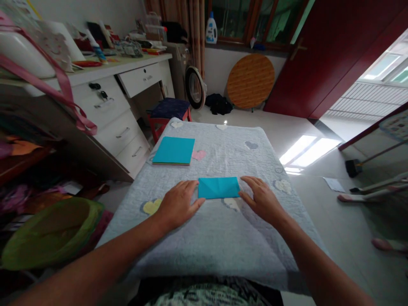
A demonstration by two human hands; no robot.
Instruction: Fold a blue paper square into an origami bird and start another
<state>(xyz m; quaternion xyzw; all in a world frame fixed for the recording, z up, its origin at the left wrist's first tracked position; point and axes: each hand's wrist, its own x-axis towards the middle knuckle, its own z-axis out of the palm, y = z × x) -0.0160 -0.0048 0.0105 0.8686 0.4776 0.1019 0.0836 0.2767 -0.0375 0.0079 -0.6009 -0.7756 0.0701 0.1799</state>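
A folded blue sheet of paper (219, 188) lies flat as a long rectangle on the cloth-covered table (204, 238), with crease lines across its face. My left hand (180, 202) rests at its left end, fingers stretched out and thumb apart, near the lower left corner. At the opposite end, my right hand (259, 196) has its fingertips by the right edge, thumb and fingers spread. Neither hand is closed round the paper. Farther back on the left sits a stack of square blue paper (174, 150).
A white desk with drawers (123, 131) runs along the left, one drawer pulled out. Beyond the table are a red stool (168, 110), a washing machine with its door open (195, 88) and a round wooden tabletop (250, 80). A green basket (51, 231) stands at lower left.
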